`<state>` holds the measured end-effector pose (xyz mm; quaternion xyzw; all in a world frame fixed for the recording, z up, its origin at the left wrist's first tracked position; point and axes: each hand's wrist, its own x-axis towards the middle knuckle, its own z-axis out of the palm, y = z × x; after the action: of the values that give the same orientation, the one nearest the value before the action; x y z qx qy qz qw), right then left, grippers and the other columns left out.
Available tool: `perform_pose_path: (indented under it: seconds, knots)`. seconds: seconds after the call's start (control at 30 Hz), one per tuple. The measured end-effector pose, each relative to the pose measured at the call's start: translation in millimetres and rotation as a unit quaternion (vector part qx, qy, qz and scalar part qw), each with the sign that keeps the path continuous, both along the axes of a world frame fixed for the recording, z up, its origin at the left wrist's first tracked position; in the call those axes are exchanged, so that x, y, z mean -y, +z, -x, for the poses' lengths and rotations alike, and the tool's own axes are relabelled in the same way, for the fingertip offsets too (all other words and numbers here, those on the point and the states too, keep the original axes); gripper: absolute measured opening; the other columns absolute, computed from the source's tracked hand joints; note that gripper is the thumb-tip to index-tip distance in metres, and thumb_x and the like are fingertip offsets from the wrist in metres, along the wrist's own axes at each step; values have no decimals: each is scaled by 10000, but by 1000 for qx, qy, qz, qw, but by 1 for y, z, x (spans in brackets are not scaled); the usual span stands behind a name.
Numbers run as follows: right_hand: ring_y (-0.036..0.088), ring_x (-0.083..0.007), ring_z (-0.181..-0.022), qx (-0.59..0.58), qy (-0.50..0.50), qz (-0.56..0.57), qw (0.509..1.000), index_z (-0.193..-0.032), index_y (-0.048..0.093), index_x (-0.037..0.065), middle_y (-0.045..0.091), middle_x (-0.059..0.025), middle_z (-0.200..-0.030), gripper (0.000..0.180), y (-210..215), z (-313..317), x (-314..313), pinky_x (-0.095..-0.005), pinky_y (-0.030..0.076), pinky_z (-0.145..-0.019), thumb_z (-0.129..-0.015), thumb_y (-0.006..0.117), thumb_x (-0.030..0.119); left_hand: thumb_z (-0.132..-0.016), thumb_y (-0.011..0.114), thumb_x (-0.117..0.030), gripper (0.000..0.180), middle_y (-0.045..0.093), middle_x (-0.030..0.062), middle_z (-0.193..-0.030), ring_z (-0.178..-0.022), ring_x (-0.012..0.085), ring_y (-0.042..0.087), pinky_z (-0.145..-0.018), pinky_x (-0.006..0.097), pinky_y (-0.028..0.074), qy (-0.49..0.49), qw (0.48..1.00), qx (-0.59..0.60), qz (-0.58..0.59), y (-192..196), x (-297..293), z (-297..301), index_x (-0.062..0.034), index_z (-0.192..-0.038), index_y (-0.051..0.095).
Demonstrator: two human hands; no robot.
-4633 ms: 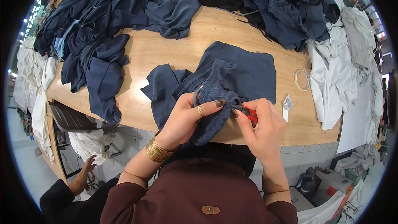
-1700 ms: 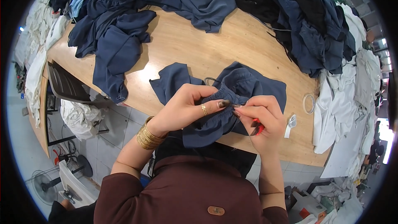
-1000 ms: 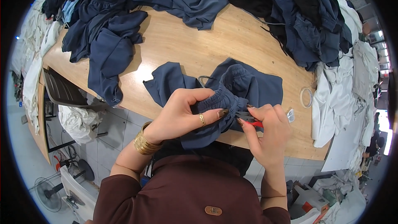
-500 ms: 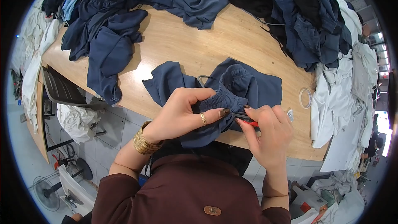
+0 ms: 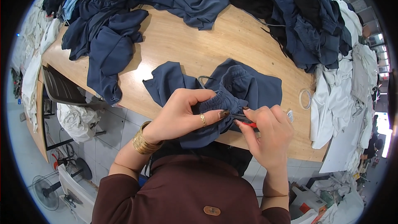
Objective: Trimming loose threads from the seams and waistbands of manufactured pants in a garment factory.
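A navy garment (image 5: 263, 85) with a gathered elastic waistband lies partly spread on the table near me. My left hand (image 5: 178, 110) is closed on the bunched waistband, thumb on top, lifting it a little toward me. In my right hand (image 5: 269, 130) are small thread snips (image 5: 250, 123) with a red part, held between thumb and fingers. Their dark tips touch the waistband fabric just right of my left thumb. Whether the blades are around a thread is too small to tell. A grey cord loop (image 5: 202, 79) shows behind the left hand.
Navy garments (image 5: 107, 45) are heaped along the far left of the wooden table (image 5: 178, 43). More navy and black garments (image 5: 306, 29) pile at far right. White cloth (image 5: 331, 103) hangs over the right edge. A tape roll (image 5: 305, 99) lies nearby. A chair (image 5: 62, 87) stands left.
My right hand and the snips have shifted very slightly at the waistband. A dark shape with a bit of skin at the lower left edge has gone from view.
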<state>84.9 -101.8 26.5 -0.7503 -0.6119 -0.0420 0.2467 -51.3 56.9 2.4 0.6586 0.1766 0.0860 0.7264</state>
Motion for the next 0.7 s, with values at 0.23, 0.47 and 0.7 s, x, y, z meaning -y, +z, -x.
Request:
perform_pose_path:
  seconds: [0.23, 0.47, 0.7]
  knots:
    - [479, -185, -659, -16, -1, -6, 1000, -883, 592, 87, 556, -12, -728, 245, -1, 1, -1, -295, 356, -558, -695, 720, 176, -828, 650, -111, 158, 581, -22, -705, -679, 3, 456, -583, 187, 411, -9, 1000, -4, 1, 0, 0, 0, 36, -878, 618]
    - [483, -187, -629, -31, 7, -6, 999, -882, 588, 80, 571, -20, -736, 253, 1, -1, -1, -292, 367, -548, -686, 731, 153, -850, 625, -98, 145, 574, -46, -731, -702, -2, 458, -593, 179, 402, -16, 998, -3, 64, 2, -2, -2, 40, -896, 622]
    - [485, -193, -574, -201, -29, -77, 976, -1017, 613, 98, 578, -32, -759, 405, 1, 4, -8, -287, 395, -508, -644, 770, 111, -902, 567, -124, 171, 545, -68, -730, -672, -13, 413, -567, 167, 358, 22, 994, -15, 105, -7, -6, -2, 38, -889, 623]
